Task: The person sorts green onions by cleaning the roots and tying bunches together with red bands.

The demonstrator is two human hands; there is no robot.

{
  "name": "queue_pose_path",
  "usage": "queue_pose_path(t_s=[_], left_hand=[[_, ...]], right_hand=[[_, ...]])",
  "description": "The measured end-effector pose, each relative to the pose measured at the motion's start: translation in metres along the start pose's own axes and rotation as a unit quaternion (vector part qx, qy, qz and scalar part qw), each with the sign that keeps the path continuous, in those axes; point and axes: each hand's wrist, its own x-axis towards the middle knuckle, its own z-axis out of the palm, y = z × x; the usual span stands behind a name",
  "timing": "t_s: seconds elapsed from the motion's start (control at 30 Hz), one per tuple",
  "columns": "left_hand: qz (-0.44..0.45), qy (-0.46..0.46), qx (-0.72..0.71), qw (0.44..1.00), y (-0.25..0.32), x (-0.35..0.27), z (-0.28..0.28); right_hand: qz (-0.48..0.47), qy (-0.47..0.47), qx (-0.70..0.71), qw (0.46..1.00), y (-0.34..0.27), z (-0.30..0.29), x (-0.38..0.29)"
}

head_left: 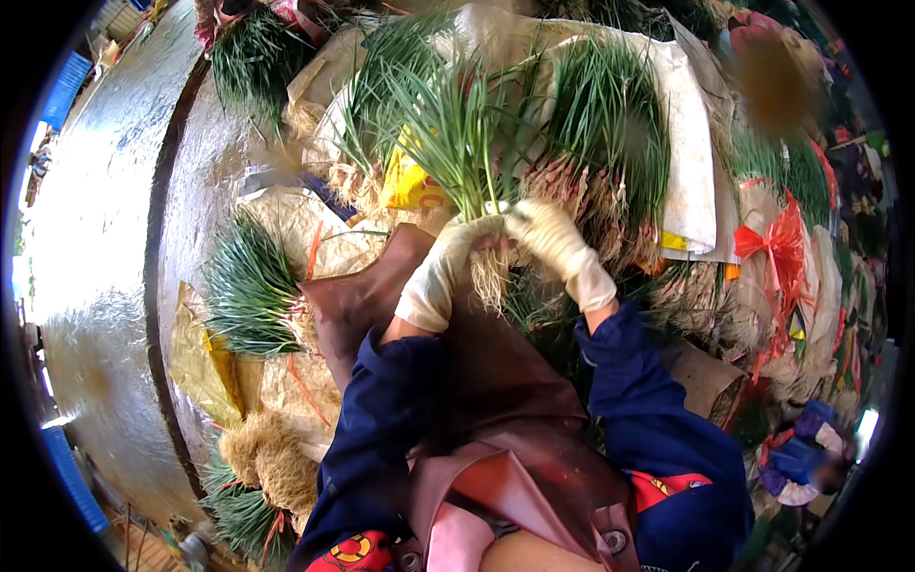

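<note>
My left hand [457, 254], in a pale rubber glove, is closed around a bunch of spring onions [465, 154] near the base. Green leaves fan out above the fist, while pale stringy roots [490, 279] hang below it. Against the right side of the stems are the bent fingers of my right hand [547, 232], gloved alike. Whether they pinch a stem is hidden. A brown apron [493, 372] covers my lap beneath both hands. Just beyond the right hand lies a large pile of spring onions [600, 121] with pinkish bulbs and tangled roots.
More spring onions lie at the left [250, 286] on woven sacking [279, 229]. A yellow bag [414, 175] sits behind the held bunch. White sacking [690, 150] and a red plastic ribbon [772, 247] are at right. Wet concrete floor [100, 250] stretches along the left; another person [800, 454] is at lower right.
</note>
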Motion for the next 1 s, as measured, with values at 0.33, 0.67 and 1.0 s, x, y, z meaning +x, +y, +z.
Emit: queue_pose_path(t_s=[0.33,0.67,1.0], left_hand=[[0.025,0.004,0.119,0.993,-0.012,-0.019,0.015],[0.049,0.058,0.216,0.974,-0.02,-0.029,0.004],[0.009,-0.031,0.008,0.999,-0.028,-0.055,0.0]], right_hand=[[-0.146,0.076,-0.447,0.879,-0.025,-0.059,0.071],[-0.196,-0.054,-0.568,0.797,-0.028,-0.023,0.065],[0.09,0.154,-0.164,0.97,0.023,-0.125,0.011]])
